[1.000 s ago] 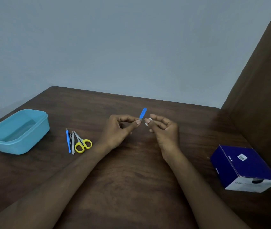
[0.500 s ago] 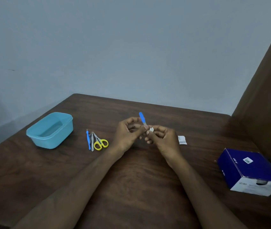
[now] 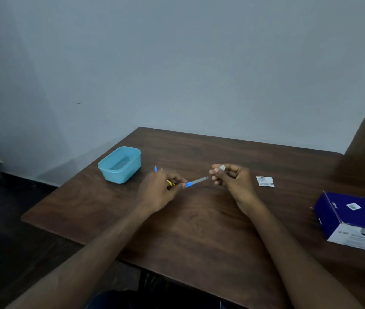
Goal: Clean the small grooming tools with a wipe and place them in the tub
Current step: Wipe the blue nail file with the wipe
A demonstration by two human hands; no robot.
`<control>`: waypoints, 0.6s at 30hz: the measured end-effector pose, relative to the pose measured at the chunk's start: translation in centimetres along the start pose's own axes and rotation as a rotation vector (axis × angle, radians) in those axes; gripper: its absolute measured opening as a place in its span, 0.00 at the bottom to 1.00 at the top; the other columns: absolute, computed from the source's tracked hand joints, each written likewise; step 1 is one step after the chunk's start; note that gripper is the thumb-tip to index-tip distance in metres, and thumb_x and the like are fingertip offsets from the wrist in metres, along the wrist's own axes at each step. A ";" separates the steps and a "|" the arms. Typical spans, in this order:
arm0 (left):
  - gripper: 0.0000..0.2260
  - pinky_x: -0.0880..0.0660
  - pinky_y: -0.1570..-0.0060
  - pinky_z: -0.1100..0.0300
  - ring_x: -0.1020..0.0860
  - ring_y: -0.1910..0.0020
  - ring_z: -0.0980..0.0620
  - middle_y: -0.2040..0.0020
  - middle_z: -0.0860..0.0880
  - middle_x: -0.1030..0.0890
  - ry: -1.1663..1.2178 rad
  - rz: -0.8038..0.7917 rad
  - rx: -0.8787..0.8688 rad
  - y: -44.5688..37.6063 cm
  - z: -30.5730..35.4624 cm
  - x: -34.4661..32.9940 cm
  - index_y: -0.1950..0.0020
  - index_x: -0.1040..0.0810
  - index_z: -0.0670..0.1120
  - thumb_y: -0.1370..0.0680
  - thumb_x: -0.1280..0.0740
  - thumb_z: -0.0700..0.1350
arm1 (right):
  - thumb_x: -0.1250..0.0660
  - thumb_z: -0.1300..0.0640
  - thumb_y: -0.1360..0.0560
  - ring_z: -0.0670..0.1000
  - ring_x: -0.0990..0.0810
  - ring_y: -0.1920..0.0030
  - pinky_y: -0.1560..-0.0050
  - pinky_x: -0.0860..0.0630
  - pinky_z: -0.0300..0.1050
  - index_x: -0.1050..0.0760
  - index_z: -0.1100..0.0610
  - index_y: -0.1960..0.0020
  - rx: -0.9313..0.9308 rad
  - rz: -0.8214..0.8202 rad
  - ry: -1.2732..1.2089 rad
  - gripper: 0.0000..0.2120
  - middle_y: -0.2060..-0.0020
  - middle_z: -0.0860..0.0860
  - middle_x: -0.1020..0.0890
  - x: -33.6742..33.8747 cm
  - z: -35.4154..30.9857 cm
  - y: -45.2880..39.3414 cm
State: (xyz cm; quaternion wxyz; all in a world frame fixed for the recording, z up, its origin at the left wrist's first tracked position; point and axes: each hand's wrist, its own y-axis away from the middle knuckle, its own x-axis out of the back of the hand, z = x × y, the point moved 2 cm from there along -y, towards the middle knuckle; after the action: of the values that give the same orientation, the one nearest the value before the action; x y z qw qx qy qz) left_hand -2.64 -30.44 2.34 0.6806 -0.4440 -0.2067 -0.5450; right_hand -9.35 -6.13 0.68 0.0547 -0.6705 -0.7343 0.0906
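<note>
While left hand (image 3: 159, 190) pinches blue-handled file (image 3: 197, 181) | right hand (image 3: 232, 177) pinches wipe (image 3: 222, 167)

We held a slim nail file (image 3: 197, 181) with a blue handle and grey metal blade nearly level above the table (image 3: 199, 224), its handle end pinched at our left. The small white wipe (image 3: 222, 167) sat folded at our right fingertips, just past the blade's tip. The light blue tub (image 3: 120, 164) stood open on the table's left, and beside it lay another blue tool (image 3: 155, 168) and the yellow-handled scissors (image 3: 170, 183), mostly hidden.
</note>
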 end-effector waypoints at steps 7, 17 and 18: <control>0.03 0.17 0.54 0.61 0.15 0.61 0.64 0.60 0.57 0.12 0.225 0.226 0.266 2.4 -3.3 5.5 0.51 0.10 0.51 0.24 0.21 0.48 | 0.21 0.57 0.24 0.53 0.12 0.48 0.50 0.17 0.50 0.11 0.50 0.52 0.083 0.004 0.183 0.03 0.51 0.44 0.10 -4.7 0.6 1.8; 0.08 0.19 0.55 0.59 0.14 0.57 0.51 0.61 0.53 0.13 -0.045 0.395 0.566 -0.3 -8.4 16.1 0.63 0.14 0.50 0.24 0.27 0.44 | 0.16 0.56 0.30 0.49 0.16 0.63 0.58 0.18 0.50 0.18 0.53 0.61 0.063 0.065 0.197 0.11 0.62 0.50 0.12 -9.5 2.1 2.0; 0.08 0.20 0.56 0.59 0.15 0.57 0.50 0.61 0.54 0.13 -0.093 0.378 0.596 -0.6 -8.7 16.3 0.64 0.14 0.50 0.25 0.28 0.44 | 0.16 0.58 0.29 0.49 0.16 0.62 0.59 0.17 0.49 0.16 0.53 0.59 0.062 0.063 0.156 0.09 0.62 0.50 0.12 -9.1 2.1 2.2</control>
State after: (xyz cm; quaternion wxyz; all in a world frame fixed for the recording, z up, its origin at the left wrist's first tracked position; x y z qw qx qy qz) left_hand 0.26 -46.78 10.52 0.8589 -0.2808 -0.3015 -0.3044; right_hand -6.74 -15.14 -1.45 0.1297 -0.6963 -0.7032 0.0624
